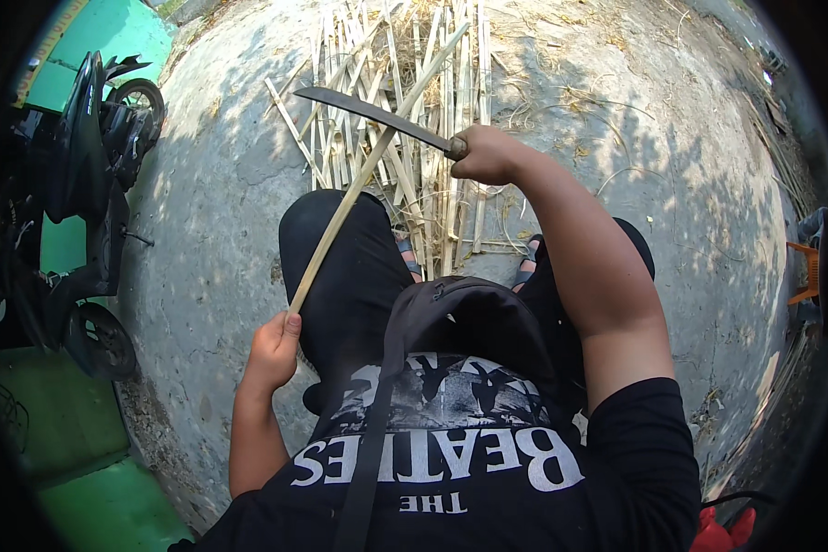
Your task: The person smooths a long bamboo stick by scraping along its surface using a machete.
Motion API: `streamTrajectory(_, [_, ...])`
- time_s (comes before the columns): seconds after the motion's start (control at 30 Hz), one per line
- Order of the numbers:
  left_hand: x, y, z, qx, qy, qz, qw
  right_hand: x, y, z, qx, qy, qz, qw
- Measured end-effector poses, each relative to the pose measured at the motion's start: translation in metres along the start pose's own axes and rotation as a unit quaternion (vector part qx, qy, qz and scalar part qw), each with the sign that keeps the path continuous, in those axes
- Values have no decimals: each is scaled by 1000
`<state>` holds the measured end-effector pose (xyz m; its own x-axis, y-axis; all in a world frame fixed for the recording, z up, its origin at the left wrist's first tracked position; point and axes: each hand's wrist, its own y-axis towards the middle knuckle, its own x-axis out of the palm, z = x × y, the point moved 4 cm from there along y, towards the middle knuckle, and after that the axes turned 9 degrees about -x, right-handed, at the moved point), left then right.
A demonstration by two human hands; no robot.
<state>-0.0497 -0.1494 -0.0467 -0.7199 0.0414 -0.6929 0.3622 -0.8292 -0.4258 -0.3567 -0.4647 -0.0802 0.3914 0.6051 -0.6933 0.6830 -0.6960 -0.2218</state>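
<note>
My left hand [274, 350] is closed round the near end of a long bamboo strip [342, 210]. The strip slants up and away to the right, over my left knee, with its far end above a pile of similar strips. In my right hand [489, 155] is the handle of a machete [377, 113]. Its dark, curved blade points left and lies across the strip, its tip well past it. Whether the edge bites into the bamboo I cannot tell.
Many split bamboo strips [474, 83] lie heaped on the concrete ground [212, 230] beyond my feet, with thin shavings [589, 101] scattered to the right. A black motorbike [92, 212] stands at left by a green wall. An orange plastic item [805, 273] is at far right.
</note>
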Motion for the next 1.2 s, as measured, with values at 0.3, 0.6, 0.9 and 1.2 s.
streamTrajectory(0.3, [6,9,-29,-50,-114,-74,989,6,19,12,-46,-9,-18,999])
streamTrajectory(0.6, [5,7,-24,-107,-167,-121,973,14,9,-23,-67,24,-23,997])
streamTrajectory(0.9, [-4,14,-20,-51,-95,-98,989,-17,13,59,60,-10,52,997])
streamTrajectory(1.2, [5,5,-16,14,20,7,1000,-23,-7,-11,28,13,43,999])
